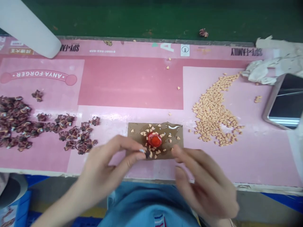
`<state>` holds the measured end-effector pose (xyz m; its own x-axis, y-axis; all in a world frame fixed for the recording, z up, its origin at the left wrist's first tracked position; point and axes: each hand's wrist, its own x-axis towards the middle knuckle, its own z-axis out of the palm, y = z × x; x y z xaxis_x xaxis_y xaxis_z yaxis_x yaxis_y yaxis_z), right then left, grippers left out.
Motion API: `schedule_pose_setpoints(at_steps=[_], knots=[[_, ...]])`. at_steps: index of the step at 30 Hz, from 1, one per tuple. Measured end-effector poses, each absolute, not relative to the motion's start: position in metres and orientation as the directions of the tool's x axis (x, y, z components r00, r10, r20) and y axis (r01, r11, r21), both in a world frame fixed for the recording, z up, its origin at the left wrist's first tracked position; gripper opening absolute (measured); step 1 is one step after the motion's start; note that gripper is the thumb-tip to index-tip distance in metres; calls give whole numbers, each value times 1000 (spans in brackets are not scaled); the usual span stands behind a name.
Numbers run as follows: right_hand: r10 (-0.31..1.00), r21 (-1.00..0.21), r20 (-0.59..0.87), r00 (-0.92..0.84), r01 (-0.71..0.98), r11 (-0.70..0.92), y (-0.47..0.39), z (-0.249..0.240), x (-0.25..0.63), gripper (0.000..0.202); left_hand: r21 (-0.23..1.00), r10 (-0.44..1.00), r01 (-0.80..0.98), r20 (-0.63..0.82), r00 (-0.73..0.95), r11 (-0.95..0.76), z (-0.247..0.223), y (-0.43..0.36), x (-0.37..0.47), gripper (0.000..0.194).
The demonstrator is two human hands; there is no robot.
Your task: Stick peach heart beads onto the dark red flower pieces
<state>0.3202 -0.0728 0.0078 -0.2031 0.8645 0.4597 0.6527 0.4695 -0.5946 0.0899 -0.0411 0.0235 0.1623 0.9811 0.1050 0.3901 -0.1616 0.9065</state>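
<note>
A brown rectangular sheet [139, 138] lies near the table's front edge, wet-looking, with a round red piece [155, 139] at its middle and small tan bits scattered around it. Over the sheet's front left part, my left hand [113, 164] pinches a small dark piece [148, 154] with a pale tip between thumb and index finger. My right hand [203, 179] is at the sheet's right front corner, thumb and fingers apart, with nothing visible between them. A pile of tan pieces [210, 113] is to the right. Dark maroon clustered pieces [14, 116] are heaped at the left.
A white cylinder [28, 28] juts in at the top left. On the right lie a phone [286, 101] and crumpled white paper [258, 71]. One maroon piece [203, 32] rests on the green surface [142, 19] beyond the pink table [130, 82].
</note>
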Motion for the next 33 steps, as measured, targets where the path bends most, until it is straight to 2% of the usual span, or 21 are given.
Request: schedule_pose_setpoints(at_steps=[3,6,8,11,15,20,25,27,29,33], knots=[[847,-624,531,31,690,367,-74,-4,345,54,770,951,581,110,288,-265,33,44,79,17],[823,-611,564,70,706,359,-77,-15,367,57,645,998,762,28,54,-60,34,148,80,32],[832,-596,553,38,716,363,-80,-20,377,56,603,999,798,39,-25,-4,29,210,82,48],[836,-572,549,18,737,360,-85,-20,385,41,536,987,839,54,-148,97,16,274,81,46],[883,-559,468,50,790,251,-90,-15,393,19,454,973,878,89,-211,149,2,304,77,42],[875,-531,483,39,807,257,-88,-18,408,18,383,992,923,102,-71,26,16,261,58,38],[861,-583,499,103,774,245,-87,-28,422,22,327,981,936,-94,171,-131,47,136,8,66],[865,-615,487,119,750,243,-87,-31,423,25,308,972,937,-108,207,-165,49,80,-7,58],[879,-630,460,123,743,225,-86,-30,422,29,275,970,936,-37,241,-222,42,34,-16,45],[861,-549,508,29,781,297,-79,-24,418,38,233,976,948,28,216,-216,18,-10,-18,30]])
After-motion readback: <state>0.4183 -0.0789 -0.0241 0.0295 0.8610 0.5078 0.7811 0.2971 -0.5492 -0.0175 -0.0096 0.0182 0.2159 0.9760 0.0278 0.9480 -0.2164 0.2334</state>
